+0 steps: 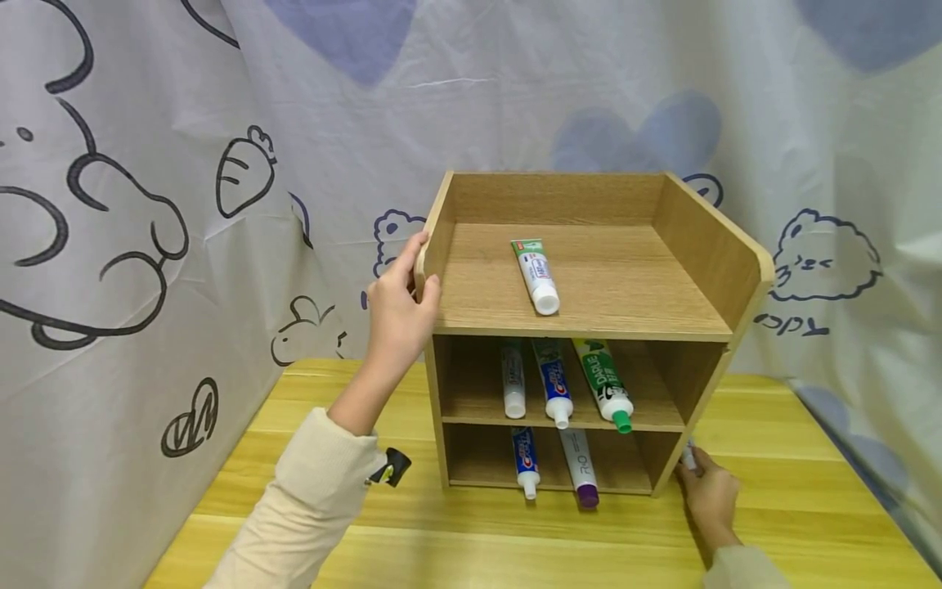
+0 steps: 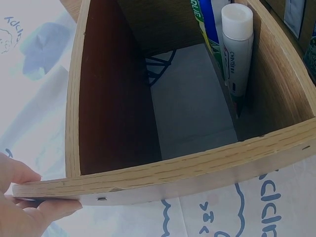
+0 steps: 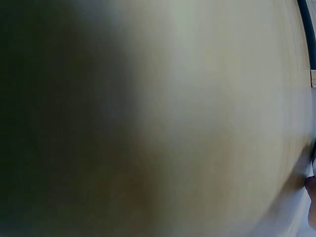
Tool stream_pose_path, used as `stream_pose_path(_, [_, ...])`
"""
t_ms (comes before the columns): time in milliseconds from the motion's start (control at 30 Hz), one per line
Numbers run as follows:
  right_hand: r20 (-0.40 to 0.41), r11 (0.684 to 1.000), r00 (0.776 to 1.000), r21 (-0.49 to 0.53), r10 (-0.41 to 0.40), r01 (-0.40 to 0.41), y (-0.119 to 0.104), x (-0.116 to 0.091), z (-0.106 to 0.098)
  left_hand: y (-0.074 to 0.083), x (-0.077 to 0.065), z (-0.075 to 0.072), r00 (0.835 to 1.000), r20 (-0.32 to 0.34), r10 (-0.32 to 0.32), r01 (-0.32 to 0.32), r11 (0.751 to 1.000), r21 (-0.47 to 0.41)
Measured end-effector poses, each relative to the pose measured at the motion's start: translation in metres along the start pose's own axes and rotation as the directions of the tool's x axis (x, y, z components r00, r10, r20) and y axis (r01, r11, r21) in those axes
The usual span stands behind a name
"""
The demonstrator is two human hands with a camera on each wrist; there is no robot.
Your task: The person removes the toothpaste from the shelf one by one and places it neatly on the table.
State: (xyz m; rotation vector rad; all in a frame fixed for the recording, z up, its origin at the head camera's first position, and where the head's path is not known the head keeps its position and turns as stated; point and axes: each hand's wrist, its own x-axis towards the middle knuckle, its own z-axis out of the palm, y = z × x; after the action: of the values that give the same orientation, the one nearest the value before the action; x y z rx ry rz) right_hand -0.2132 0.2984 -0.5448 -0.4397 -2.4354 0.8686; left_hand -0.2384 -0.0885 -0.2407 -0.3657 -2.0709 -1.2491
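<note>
My left hand grips the front edge of the left side panel of a small wooden shelf; thumb and fingers pinch that panel in the left wrist view too. Low beside the shelf's right side, my right hand holds a white tube, mostly hidden by the fingers and the shelf. On the top board lies a green-and-white toothpaste tube. The middle level holds a white tube, a blue Crest toothpaste and a green Darlie toothpaste, caps forward.
Another blue toothpaste tube and a white tube with a purple cap lie on the bottom level, caps past the front edge. The shelf stands on a yellow wood-grain table. Behind hangs a printed white cloth. The right wrist view is mostly blurred.
</note>
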Motion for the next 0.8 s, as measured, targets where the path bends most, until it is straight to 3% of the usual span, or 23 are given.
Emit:
stream_pose_path(300, [0.015, 0.999, 1.0, 0.031, -0.016, 0.015, -0.007, 0.001, -0.007, -0.001, 0.0, -0.001, 1.0, 0.011, 0.001, 0.0, 1.0, -0.007])
stream_pose_path(400, [-0.024, 0.999, 1.0, 0.048, -0.009, 0.011, -0.011, 0.003, -0.012, -0.001, 0.0, -0.001, 1.0, 0.008, 0.008, -0.008, 1.0, -0.009])
stream_pose_path(500, [-0.117, 0.996, 0.993, 0.093, 0.0, 0.011, -0.015, 0.006, -0.019, -0.002, 0.0, 0.0, 1.0, -0.001, 0.024, -0.024, 1.0, 0.0])
stream_pose_path(667, [-0.345, 0.961, 0.937, 0.274, 0.053, 0.046, -0.029, 0.012, -0.035, -0.003, 0.002, 0.001, 0.999, -0.008, 0.034, -0.034, 0.999, 0.016])
stream_pose_path(800, [-0.404, 0.904, 0.905, 0.423, 0.131, 0.058, -0.043, 0.016, -0.052, -0.001, 0.003, 0.001, 0.999, -0.014, 0.045, -0.045, 0.999, 0.016])
